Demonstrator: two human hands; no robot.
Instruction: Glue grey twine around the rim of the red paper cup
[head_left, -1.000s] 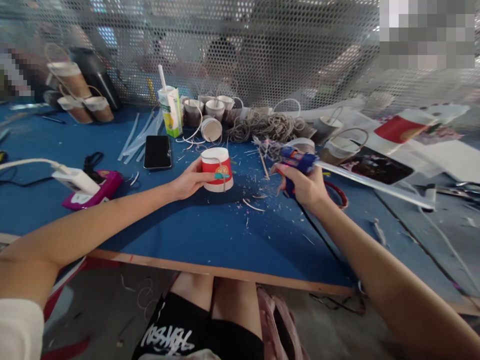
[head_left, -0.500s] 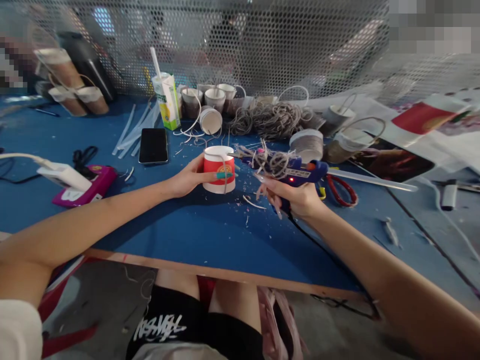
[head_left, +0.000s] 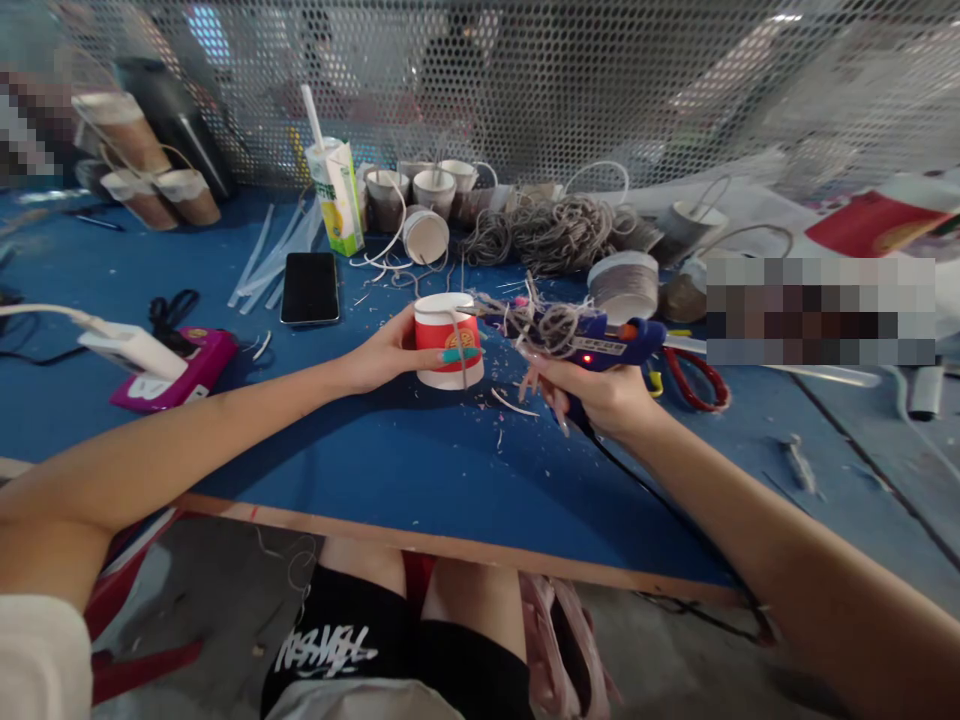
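My left hand [head_left: 390, 352] is closed round the side of a red and white paper cup [head_left: 430, 335], which it holds just above or on the blue table. A grey cord [head_left: 460, 350] runs down the cup's side from the rim. My right hand [head_left: 592, 390] grips a blue glue gun [head_left: 634, 342] with a red light lit and a clear glue stick [head_left: 832, 375] out of its back end. Tangled grey cord and glue strands wrap the gun's front. Its nozzle points left, at the cord near the cup's rim; whether it touches is hard to tell.
Behind the cup lie a phone [head_left: 310, 288], a drink carton [head_left: 337, 200], several cord-wrapped cups [head_left: 433, 195] and a heap of grey cord [head_left: 562, 235]. Red-handled pliers [head_left: 705, 385] lie right of the gun. A purple power strip [head_left: 135, 390] sits left. A perforated metal screen [head_left: 525, 100] stands at the back.
The whole view has shifted slightly, so the cup, hands and glue gun appear a little further right. Both hands keep their holds, with the nozzle still by the cup's rim.
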